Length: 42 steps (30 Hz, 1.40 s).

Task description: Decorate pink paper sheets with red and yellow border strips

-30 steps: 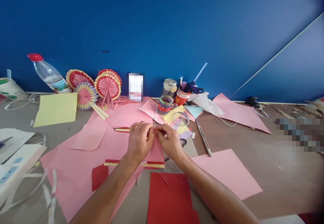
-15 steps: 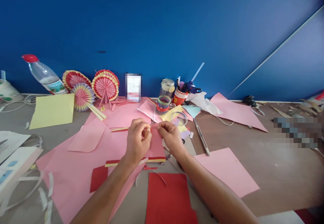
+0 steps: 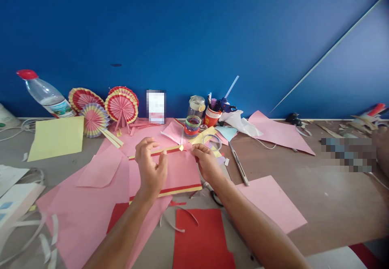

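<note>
A pink paper sheet (image 3: 179, 169) with red and yellow strips along its near and far edges lies in front of me. My left hand (image 3: 150, 167) rests on its left part, thumb and fingers pinching the far yellow strip (image 3: 165, 150). My right hand (image 3: 206, 163) presses the sheet's right far corner with curled fingers. Scissors (image 3: 212, 194) lie partly hidden under my right wrist.
Several paper fans (image 3: 105, 109) and a water bottle (image 3: 44, 94) stand at the back left. A jar (image 3: 196, 107), tape rolls (image 3: 192, 125) and a red cup (image 3: 212, 117) of tools stand behind the sheet. A red sheet (image 3: 202, 238) lies near me, a knife (image 3: 238, 164) to the right.
My hands have moved apart: the left slid left along the far striped edge, and the pink sheet now lies spread out flat. The view shifted slightly right.
</note>
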Motion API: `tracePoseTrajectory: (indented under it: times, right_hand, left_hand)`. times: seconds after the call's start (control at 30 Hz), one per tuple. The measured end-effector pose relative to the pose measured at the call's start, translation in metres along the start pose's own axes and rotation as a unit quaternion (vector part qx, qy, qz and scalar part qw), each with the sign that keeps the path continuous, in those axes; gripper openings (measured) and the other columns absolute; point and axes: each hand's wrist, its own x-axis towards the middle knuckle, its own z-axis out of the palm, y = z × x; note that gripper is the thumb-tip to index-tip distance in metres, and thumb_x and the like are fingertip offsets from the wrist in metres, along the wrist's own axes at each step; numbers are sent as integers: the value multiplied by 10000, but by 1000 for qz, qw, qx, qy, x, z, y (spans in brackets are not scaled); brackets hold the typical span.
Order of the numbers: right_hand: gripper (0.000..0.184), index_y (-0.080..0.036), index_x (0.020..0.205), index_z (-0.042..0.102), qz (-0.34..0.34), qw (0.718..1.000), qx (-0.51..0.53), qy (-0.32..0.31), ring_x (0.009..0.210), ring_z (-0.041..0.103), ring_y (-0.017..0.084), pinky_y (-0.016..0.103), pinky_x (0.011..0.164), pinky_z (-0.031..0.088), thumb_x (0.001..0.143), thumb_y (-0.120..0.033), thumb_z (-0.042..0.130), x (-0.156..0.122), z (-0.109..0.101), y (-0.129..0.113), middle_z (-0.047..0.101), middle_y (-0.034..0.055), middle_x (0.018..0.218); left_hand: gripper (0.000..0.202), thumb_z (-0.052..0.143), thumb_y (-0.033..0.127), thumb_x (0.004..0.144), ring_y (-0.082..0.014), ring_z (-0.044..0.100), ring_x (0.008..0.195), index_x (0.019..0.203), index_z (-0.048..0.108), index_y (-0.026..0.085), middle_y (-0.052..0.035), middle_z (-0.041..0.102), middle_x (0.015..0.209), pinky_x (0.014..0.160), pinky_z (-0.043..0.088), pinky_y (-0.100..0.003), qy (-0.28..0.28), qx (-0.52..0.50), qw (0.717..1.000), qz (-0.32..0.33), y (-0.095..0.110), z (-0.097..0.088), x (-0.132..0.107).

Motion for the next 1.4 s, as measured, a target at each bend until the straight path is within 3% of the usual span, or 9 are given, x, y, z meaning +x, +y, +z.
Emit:
tracePoseTrajectory:
  times: [0.13,0.2,0.27,0.37,0.47,0.57,0.7,0.87,1.4]
  right_hand:
    - [161,-185,641,555,1,1000,18,-10,512,355,78,227,517,285,570,-279,666,0,0,-1,445,-66,540]
    - [160,-184,651,572,-3,999,22,-24,532,380,86,233,536,312,574,-277,677,0,0,-1,477,-52,568]
    - [150,-185,654,581,-18,999,19,-41,545,390,88,234,551,324,587,-267,687,1,-1,-1,491,-47,585]
    - [133,-191,666,591,-51,996,5,-71,531,366,80,229,539,304,615,-265,691,2,-2,0,468,-60,568]
    - [140,-196,687,602,-72,993,-17,-94,515,350,82,232,517,287,636,-299,683,2,-2,0,458,-63,554]
    - [163,-199,692,598,-87,990,-50,-99,508,345,86,234,500,283,638,-331,678,0,0,-2,459,-58,545]
    - [164,-202,705,599,-99,984,-92,-116,502,353,91,233,487,287,657,-348,657,-3,0,-4,470,-50,544]
    - [154,-202,708,601,-136,972,-137,-131,528,370,96,235,510,310,684,-346,649,-2,-2,-3,480,-40,584]
    - [115,-219,692,651,-183,954,-167,-171,622,477,139,274,621,377,739,-324,645,-3,-4,-4,560,-3,663]
  left_hand:
    - [186,545,263,844,-193,602,952,680,475,208,-56,631,974,940,414,-404,-37,2,999,-22,-4,-1,3]
    - [91,570,281,824,-209,592,1008,805,516,211,-76,621,1037,928,429,-398,-38,7,999,-33,-6,-1,4]
    - [228,592,287,809,-242,544,1127,1013,528,209,-103,601,1141,971,400,-430,-59,34,997,-34,-7,1,4]
    - [262,594,292,828,-289,447,1258,1081,550,238,-92,592,1248,1084,223,-529,-132,100,986,3,-7,2,2]
    - [324,583,283,842,-317,363,1326,1161,539,254,-81,616,1248,1103,47,-602,-193,131,972,33,-4,2,0]
    - [272,538,225,861,-293,440,1266,1128,567,266,-58,685,1130,1088,-31,-619,-236,128,963,40,-2,1,-1]
    - [190,497,159,861,-234,584,1069,951,625,266,-26,722,982,1079,-73,-609,-248,113,962,28,2,-1,2]
    - [190,490,134,838,-199,618,953,769,624,249,-1,714,903,1088,-101,-586,-255,97,962,18,3,-3,4]
    - [129,550,246,855,-193,613,919,763,638,265,14,702,877,1089,-128,-588,-281,64,957,-25,8,-2,5]
